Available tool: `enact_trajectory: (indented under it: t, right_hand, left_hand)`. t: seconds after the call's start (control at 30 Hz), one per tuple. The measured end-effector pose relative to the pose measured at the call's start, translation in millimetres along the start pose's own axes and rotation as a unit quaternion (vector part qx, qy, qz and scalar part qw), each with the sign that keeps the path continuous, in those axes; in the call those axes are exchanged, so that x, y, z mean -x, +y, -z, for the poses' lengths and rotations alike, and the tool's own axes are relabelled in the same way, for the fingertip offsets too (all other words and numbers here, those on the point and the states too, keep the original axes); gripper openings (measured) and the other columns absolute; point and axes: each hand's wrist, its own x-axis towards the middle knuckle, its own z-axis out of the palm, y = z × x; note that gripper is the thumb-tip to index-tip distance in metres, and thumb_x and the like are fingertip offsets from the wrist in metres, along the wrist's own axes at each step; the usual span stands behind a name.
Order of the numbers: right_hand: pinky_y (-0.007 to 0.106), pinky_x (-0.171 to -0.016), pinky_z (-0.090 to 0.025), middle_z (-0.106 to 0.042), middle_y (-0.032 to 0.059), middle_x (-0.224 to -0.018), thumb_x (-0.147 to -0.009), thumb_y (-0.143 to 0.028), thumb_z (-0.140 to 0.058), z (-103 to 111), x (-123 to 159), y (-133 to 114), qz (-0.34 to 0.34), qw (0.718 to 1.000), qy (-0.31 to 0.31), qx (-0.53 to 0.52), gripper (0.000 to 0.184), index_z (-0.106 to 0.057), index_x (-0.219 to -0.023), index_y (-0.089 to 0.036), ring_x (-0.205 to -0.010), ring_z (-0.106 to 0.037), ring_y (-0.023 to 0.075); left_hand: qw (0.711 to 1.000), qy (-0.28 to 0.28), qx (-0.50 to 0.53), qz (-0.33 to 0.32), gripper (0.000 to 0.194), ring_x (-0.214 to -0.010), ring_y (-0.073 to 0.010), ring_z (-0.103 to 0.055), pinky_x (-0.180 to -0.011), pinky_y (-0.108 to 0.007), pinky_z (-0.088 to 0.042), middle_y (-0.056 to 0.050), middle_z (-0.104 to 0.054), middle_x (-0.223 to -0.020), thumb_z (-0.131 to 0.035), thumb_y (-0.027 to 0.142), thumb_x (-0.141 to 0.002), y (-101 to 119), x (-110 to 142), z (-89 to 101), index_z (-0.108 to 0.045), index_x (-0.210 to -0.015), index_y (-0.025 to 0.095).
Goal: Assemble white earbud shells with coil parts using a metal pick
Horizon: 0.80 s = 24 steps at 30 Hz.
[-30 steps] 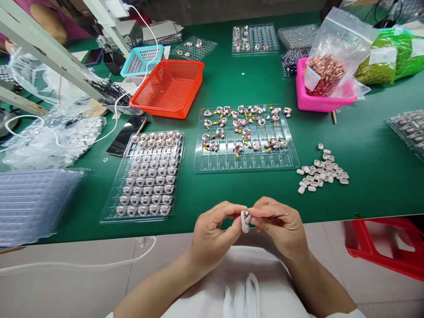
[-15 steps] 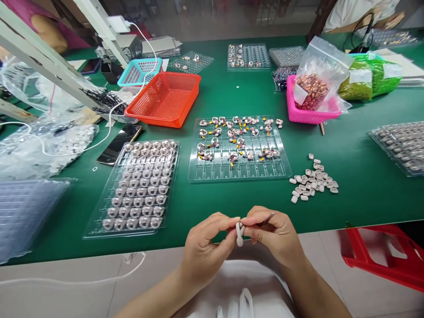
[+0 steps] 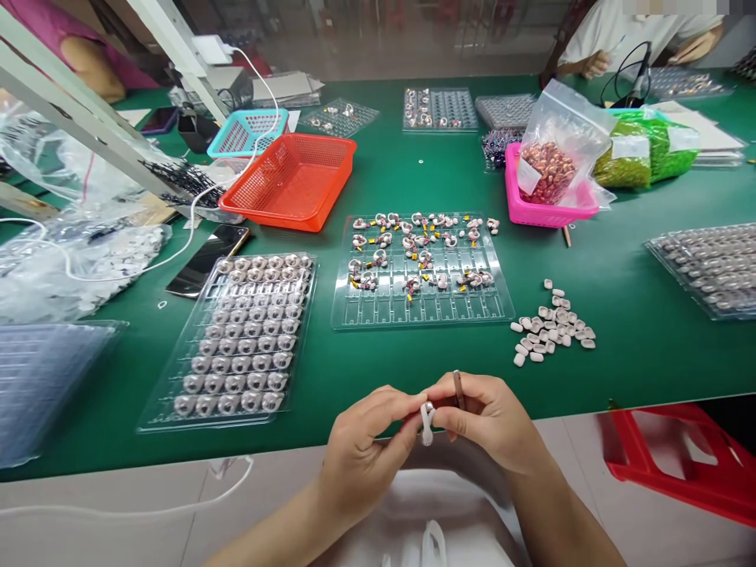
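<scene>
Just off the table's front edge, my left hand (image 3: 369, 441) pinches a small white earbud piece (image 3: 426, 425) between thumb and fingertips. My right hand (image 3: 490, 421) has its thumb and index fingertip close against the piece's right side; whether they touch it I cannot tell. Slim brown-grey tweezers (image 3: 457, 390) stand up between the right hand's fingers, their lower part hidden. Beyond the hands, a clear tray (image 3: 378, 315) carries small white earphone parts with red and yellow bits. Loose white caps (image 3: 552, 327) lie in a scattered heap to the right of that tray.
Left is a tray of silvery shells (image 3: 236, 346), with a black phone (image 3: 206, 260) behind it. A red basket (image 3: 289, 181) and a pink basket (image 3: 549, 213) holding a bag of coppery parts stand farther back. A red stool (image 3: 667, 465) is at lower right. A co-worker's hands (image 3: 596, 63) show far right.
The tweezers have swung from sloping right to upright in my right hand. Both hands keep the earbud piece at nearly the same place. The view has shifted slightly, and the co-worker's hand shows more.
</scene>
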Motion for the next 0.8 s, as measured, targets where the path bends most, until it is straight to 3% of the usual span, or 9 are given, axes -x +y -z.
enact_trajectory:
  t: [0.43,0.8]
  right_hand:
    - [0.017,-0.056,-0.054,-0.067,0.0052,-0.084,-0.085,-0.026,-0.074,-4.2,-2.2,4.4,0.018,0.999,0.029,-0.011,0.017,-0.078,-0.1,-0.018,-0.063,-0.058,0.0085]
    - [0.019,-0.058,-0.052,-0.067,0.0057,-0.085,-0.086,-0.032,-0.074,-0.7,0.4,3.5,-0.005,0.999,0.045,0.006,0.02,-0.077,-0.1,-0.018,-0.065,-0.059,0.0093]
  left_hand:
    - [1.0,-0.001,-0.012,-0.013,0.043,-0.074,-0.0092,-0.063,-0.071,-0.017,-0.05,-0.003,-0.074,-0.084,-0.056,0.007,-0.088,-6.4,5.1,-3.0,-0.072,-0.12,0.03]
    - [0.999,-0.029,0.01,-0.038,0.055,-0.085,-0.0039,-0.062,-0.077,-0.012,-0.051,-0.001,-0.071,-0.094,-0.051,0.004,-0.09,-5.7,6.5,-2.8,-0.059,-0.136,0.033]
